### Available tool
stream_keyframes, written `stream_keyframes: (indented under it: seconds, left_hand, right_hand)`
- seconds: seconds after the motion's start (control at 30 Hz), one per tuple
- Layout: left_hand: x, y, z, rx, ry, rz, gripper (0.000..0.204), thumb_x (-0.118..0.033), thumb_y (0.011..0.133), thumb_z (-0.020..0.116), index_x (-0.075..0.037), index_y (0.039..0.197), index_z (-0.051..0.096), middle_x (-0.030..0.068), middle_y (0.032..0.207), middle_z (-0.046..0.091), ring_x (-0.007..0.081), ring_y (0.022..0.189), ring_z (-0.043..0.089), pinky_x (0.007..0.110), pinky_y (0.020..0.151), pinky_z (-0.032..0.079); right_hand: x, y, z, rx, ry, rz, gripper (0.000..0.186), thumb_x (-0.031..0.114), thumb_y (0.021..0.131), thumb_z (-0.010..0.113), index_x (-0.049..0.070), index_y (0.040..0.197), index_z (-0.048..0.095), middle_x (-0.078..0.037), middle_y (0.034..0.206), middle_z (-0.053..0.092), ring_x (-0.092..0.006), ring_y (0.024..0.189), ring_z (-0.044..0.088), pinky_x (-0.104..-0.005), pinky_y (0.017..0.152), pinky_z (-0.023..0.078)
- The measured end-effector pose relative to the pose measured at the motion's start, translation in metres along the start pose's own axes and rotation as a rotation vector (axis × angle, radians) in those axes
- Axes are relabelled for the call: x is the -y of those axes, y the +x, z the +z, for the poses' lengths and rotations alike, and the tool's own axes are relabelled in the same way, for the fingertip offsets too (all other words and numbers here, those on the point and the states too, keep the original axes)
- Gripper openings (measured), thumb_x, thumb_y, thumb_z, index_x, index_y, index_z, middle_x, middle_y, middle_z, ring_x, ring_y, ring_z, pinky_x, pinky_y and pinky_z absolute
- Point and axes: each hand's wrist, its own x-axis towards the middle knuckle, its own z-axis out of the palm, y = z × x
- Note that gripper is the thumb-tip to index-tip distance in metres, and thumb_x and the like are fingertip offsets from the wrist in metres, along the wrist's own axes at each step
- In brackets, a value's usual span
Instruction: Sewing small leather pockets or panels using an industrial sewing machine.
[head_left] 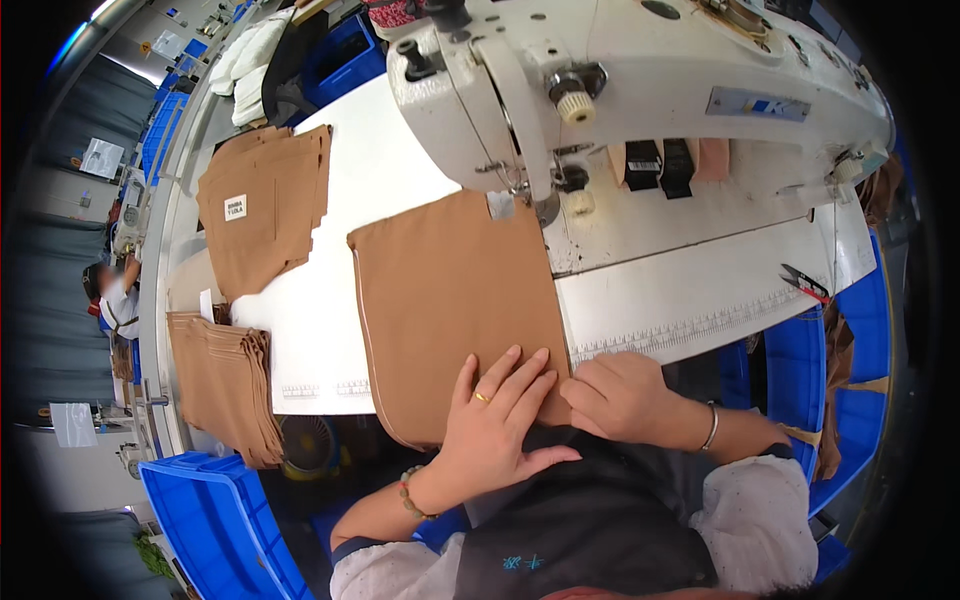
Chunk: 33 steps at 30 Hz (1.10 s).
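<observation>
A brown fabric panel with stitched edges lies on the white sewing table, its far right corner under the needle area of a white sewing machine. My left hand rests on the near part of the panel with its fingers stretched out. At the panel's near right edge, my right hand is closed, its fingertips curled in on the cloth edge. A small pale tag shows by the presser foot. The needle tip itself cannot be made out.
Brown cut pieces, the top one labelled, lie at the left above a folded brown stack. Thread snips lie at the right. Blue bins stand below both sides. Black label rolls sit behind the machine arm.
</observation>
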Motion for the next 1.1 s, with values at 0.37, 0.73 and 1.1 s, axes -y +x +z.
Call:
stream_keyframes:
  seconds: [0.37,0.73,1.1]
  left_hand:
    - [-0.002,-0.041,0.028,-0.304,0.150,0.134,0.024,-0.012,0.081,0.075,-0.015,0.105,0.076,-0.0020,0.112,0.074,0.0232,0.116,0.065,0.052,0.118,0.032]
    - [-0.010,-0.048,0.033,-0.303,0.188,0.260,0.023,-0.012,0.075,0.079,-0.019,0.097,0.079,-0.0047,0.105,0.072,0.0184,0.109,0.064,0.046,0.111,0.041]
    - [-0.007,-0.047,0.034,-0.339,0.173,0.303,0.025,-0.014,0.072,0.078,-0.019,0.097,0.079,-0.0049,0.106,0.073,0.0176,0.107,0.064,0.047,0.111,0.041]
  right_hand:
    - [0.046,-0.038,0.025,-0.030,0.595,0.956,0.033,0.015,0.078,0.084,0.002,0.105,0.068,-0.009,0.095,0.068,-0.0212,0.066,0.068,-0.0332,0.060,0.053]
    - [0.059,-0.059,-0.006,0.194,1.488,1.108,0.009,0.006,0.093,0.067,-0.001,0.097,0.070,-0.001,0.081,0.070,-0.0027,0.066,0.059,-0.0193,0.058,0.046]
    - [0.061,-0.062,-0.014,0.228,1.644,1.154,0.007,0.004,0.094,0.063,0.000,0.092,0.069,-0.005,0.079,0.071,-0.0028,0.058,0.057,-0.0174,0.053,0.044]
